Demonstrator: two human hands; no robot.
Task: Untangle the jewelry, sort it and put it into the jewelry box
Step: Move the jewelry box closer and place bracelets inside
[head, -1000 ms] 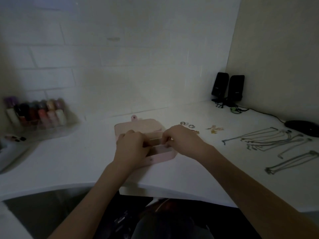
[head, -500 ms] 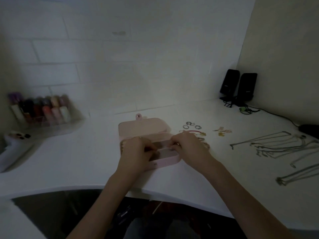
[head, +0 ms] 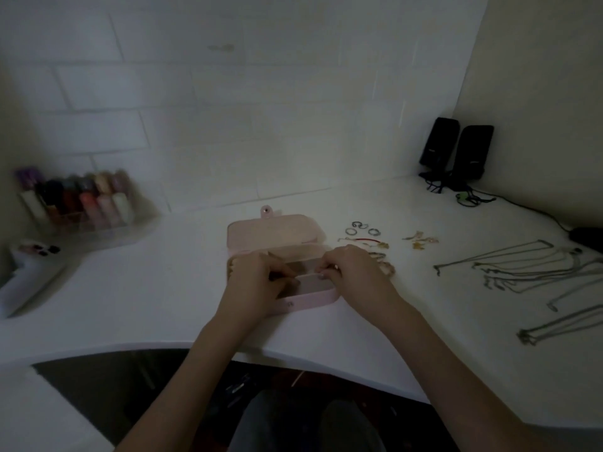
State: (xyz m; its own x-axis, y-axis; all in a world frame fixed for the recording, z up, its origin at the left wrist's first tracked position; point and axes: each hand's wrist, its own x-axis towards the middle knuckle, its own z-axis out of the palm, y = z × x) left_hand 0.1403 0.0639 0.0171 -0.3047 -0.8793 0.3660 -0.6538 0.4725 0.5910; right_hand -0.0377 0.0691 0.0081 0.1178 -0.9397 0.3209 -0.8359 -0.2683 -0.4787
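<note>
Both hands are curled over the open pink jewelry box. The left hand sits on the left part of the box, with its fingers bent down onto a thin light piece that runs across the inside. The right hand sits on the right part, and its fingertips pinch the other end of that same thin piece. The two hands are close, with a small gap between them over the middle of the box. It is too dark to tell what the thin piece is.

The box stands on the white desk, near the front edge, with its lid tipped back toward the wall.

Just to the right of the box lie some small rings and a thin red bracelet. A bit further right are little gold pieces. Well over on the right side, long chains lie stretched out in rows.

On the left stands a clear holder of small colored bottles. Two black speakers stand in the far corner.
</note>
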